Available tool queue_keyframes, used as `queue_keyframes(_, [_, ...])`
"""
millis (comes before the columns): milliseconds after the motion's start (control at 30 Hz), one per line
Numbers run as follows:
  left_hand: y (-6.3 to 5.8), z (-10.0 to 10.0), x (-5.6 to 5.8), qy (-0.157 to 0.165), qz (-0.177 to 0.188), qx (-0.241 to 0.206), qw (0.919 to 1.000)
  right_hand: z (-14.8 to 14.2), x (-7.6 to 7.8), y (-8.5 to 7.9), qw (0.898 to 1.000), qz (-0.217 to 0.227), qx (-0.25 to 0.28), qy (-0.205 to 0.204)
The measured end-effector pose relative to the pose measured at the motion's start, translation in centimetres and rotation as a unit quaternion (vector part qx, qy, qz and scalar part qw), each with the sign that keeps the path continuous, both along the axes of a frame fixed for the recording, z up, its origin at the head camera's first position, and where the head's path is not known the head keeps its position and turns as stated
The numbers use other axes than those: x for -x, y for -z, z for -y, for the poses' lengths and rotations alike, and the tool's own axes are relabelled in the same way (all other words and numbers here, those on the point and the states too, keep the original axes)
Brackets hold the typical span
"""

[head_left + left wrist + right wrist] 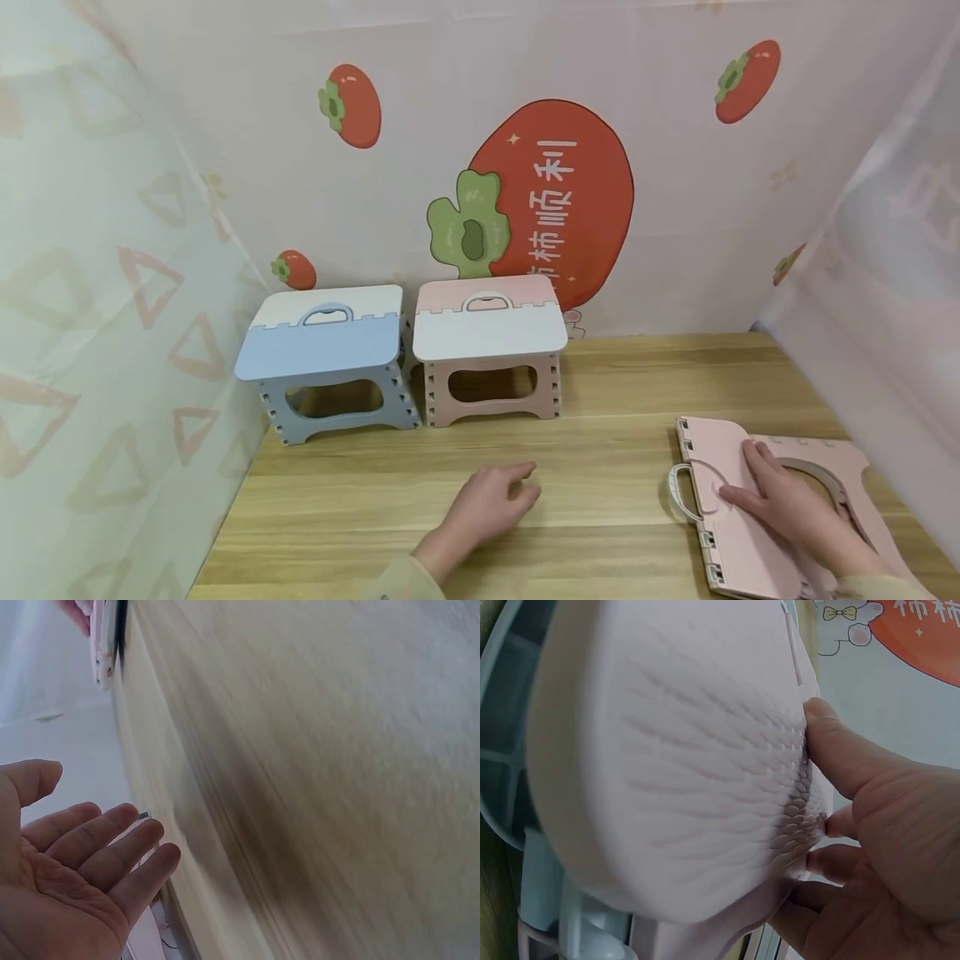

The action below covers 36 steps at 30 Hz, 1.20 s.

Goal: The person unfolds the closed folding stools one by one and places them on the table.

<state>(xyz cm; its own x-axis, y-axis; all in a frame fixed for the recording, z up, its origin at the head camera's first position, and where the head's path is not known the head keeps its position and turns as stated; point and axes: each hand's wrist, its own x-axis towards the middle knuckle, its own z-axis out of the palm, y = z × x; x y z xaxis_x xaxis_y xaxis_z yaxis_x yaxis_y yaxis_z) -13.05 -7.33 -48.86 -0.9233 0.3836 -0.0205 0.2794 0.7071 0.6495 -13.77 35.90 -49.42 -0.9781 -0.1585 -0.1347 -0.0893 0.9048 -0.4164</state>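
A folding stool [720, 508] in pink lies partly folded on its side at the right of the table, its white carry handle [681, 493] sticking out to the left. My right hand [795, 500] rests on its pink panel, thumb and fingertips touching the surface. Up close in the right wrist view, the thumb and fingers meet the textured panel [705, 772]; some fingertips are hidden along its edge. Nothing is in my left hand [487, 508], which hovers over the middle of the table with fingers loosely extended; its bare palm shows in the left wrist view.
Two unfolded stools stand side by side at the back left: a blue-and-white one [322, 350] and a pink-and-white one [491, 333]. The wooden table [600, 467] is backed by a persimmon-printed cloth [675, 208], with more cloth hanging at both sides.
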Motion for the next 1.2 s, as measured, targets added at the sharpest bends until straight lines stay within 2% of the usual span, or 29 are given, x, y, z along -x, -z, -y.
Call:
queue_keyframes(267, [0.8,-1.5,0.0,0.018,0.014,0.0,0.9997,1.4,-0.2,0.2,1.0,-0.023,0.011,-0.01])
queue_keyframes(467, [1.2,-2.7,0.0,0.029,0.026,-0.01,0.9992,2.8,-0.3,0.1,1.0,-0.018,0.018,-0.009])
queue_keyframes(600, [1.2,-3.6,-0.1,0.032,0.047,-0.038,0.9976,3.7,-0.2,0.1,1.0,-0.011,0.028,-0.01])
queue_keyframes(700, [1.1,-4.4,-0.1,0.029,0.079,-0.081,0.9931,4.3,-0.1,0.1,0.999,-0.004,0.035,-0.009])
queue_keyframes(867, [1.1,-5.6,-0.1,0.025,0.136,-0.144,0.9799,5.1,0.0,0.1,1.0,-0.003,0.03,-0.009])
queue_keyframes(1033, [1.5,-6.7,0.0,0.022,0.174,-0.176,0.9687,5.8,0.1,0.0,1.0,-0.006,0.023,-0.008])
queue_keyframes(1200, [1.8,-7.3,0.0,0.021,0.192,-0.199,0.9606,6.2,0.2,-0.1,1.0,-0.014,0.016,-0.014])
